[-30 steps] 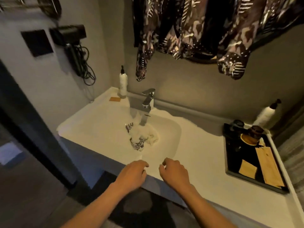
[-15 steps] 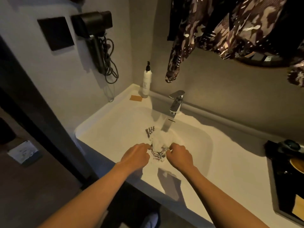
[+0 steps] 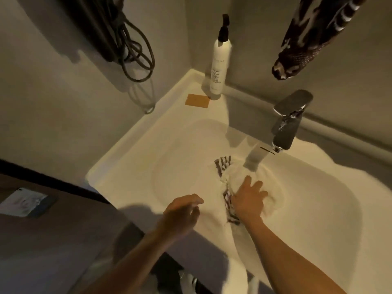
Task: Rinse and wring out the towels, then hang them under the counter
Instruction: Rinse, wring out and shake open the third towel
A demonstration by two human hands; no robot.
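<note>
A heap of wet towels (image 3: 230, 177), white with dark striped patches, lies in the white sink basin (image 3: 180, 166) under the chrome tap (image 3: 286, 128). My right hand (image 3: 247, 200) lies flat on the heap with fingers spread, covering its middle. My left hand (image 3: 182, 213) hovers just left of the towels over the basin's near side, fingers loosely curled, holding nothing; it is blurred. I cannot tell whether water is running.
A white pump bottle (image 3: 219, 60) and a small tan card (image 3: 197, 100) stand on the counter's back left corner. A hair dryer cord (image 3: 135, 52) hangs on the left wall. Patterned fabric (image 3: 307, 35) hangs above the tap. The dark floor lies at lower left.
The view has moved closer over the sink. Both hands went from the counter's front edge to the towels; now my left hand has come off them while the right presses on top.
</note>
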